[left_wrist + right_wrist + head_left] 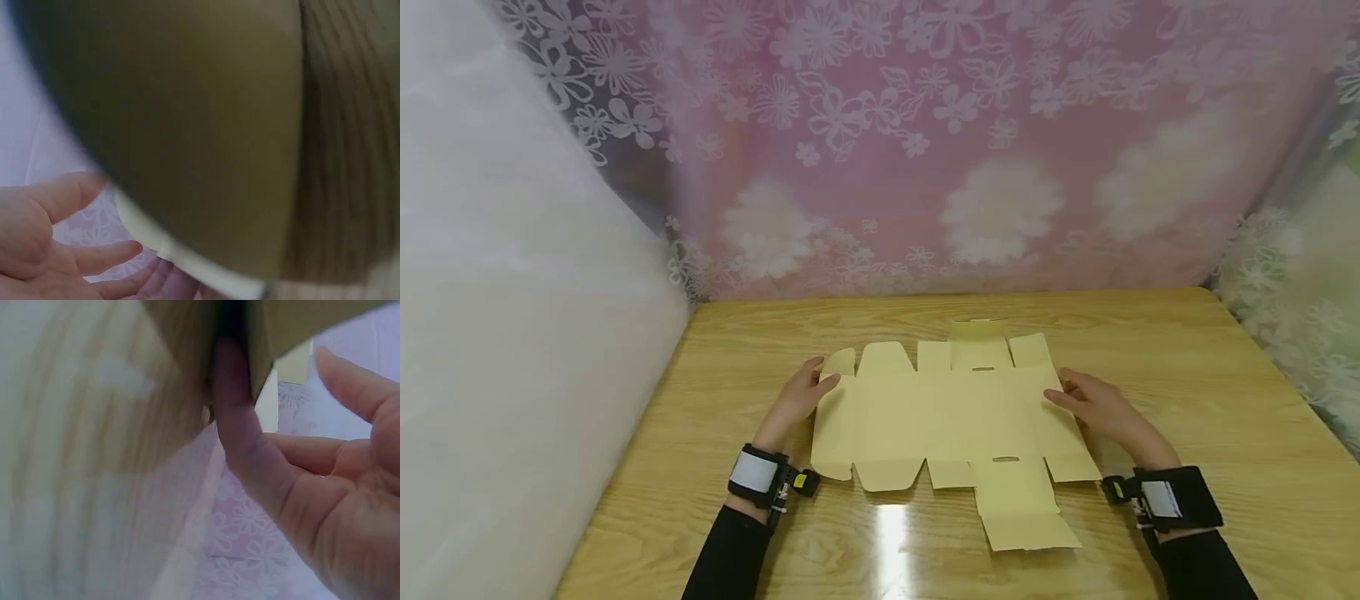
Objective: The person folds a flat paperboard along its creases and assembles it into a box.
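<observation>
An unfolded cardboard box, pale yellow-brown with creased panels, flaps and slots, lies spread over the table between both hands. My left hand is at its left edge, the thumb over the end panel. In the left wrist view, a cardboard panel fills much of the picture, and the fingers of that hand spread loosely beside it. My right hand is at the right edge. In the right wrist view, a finger reaches beneath the cardboard, while the thumb stands apart from it.
The wooden table carries the cardboard. A pink floral curtain hangs behind its far edge. White sheeting borders the left side, and a patterned curtain the right. Each wrist wears a black strap with a small camera.
</observation>
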A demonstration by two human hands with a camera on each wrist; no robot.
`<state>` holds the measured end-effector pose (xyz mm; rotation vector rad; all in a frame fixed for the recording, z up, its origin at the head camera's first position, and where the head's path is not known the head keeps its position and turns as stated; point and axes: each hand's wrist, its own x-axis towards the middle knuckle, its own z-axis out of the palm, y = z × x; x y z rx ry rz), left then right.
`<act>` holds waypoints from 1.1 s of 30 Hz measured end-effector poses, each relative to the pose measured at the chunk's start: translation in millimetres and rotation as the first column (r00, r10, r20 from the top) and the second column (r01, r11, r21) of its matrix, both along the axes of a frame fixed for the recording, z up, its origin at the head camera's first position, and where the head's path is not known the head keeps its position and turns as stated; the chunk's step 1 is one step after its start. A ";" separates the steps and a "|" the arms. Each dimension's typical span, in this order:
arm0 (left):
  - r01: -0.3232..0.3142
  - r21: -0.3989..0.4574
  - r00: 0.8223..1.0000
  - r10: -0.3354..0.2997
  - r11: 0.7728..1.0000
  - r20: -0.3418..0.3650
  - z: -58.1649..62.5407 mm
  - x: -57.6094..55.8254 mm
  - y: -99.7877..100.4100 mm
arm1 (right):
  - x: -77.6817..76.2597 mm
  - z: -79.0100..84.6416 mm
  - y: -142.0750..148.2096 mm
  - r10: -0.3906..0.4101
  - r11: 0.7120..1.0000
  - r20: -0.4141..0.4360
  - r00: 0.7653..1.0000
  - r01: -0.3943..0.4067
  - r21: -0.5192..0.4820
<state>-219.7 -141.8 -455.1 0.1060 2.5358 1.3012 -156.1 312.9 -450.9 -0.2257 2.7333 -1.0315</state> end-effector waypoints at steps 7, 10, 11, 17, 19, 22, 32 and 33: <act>-0.005 -0.022 1.000 0.004 1.000 -0.023 -6.4 -0.2 -6.4 | 0.4 -4.0 4.1 -0.004 0.998 0.061 0.998 0.008 -0.064; 0.005 -0.013 1.000 -0.006 1.000 -0.022 -8.7 -0.6 -8.6 | 1.3 -4.7 6.0 0.005 0.998 0.062 0.998 -0.001 -0.066; 0.010 -0.006 1.000 -0.010 1.000 -0.016 -9.1 -1.1 -9.1 | 1.6 -4.5 6.5 0.007 0.998 0.060 0.998 -0.003 -0.067; 0.031 0.094 0.995 -0.040 0.995 0.092 -9.7 -5.7 -14.3 | -0.8 -7.7 12.4 0.016 0.987 0.111 0.994 0.002 -0.160; 0.026 0.125 0.992 -0.041 0.992 0.121 -9.9 -6.1 -15.7 | -1.4 -9.0 14.1 0.023 0.975 0.152 0.988 0.011 -0.220; 0.017 0.164 0.989 -0.041 0.986 0.141 -9.1 -5.7 -16.6 | -2.0 -10.5 15.1 0.051 0.956 0.200 0.978 0.010 -0.294; 0.057 0.186 0.985 -0.085 0.981 0.148 -5.4 -7.0 -20.9 | -1.4 -10.9 16.5 0.166 0.879 0.278 0.946 -0.014 -0.476; 0.058 0.197 0.985 -0.089 0.979 0.149 -4.8 -6.8 -21.3 | -0.9 -10.7 16.1 0.164 0.875 0.281 0.946 -0.008 -0.483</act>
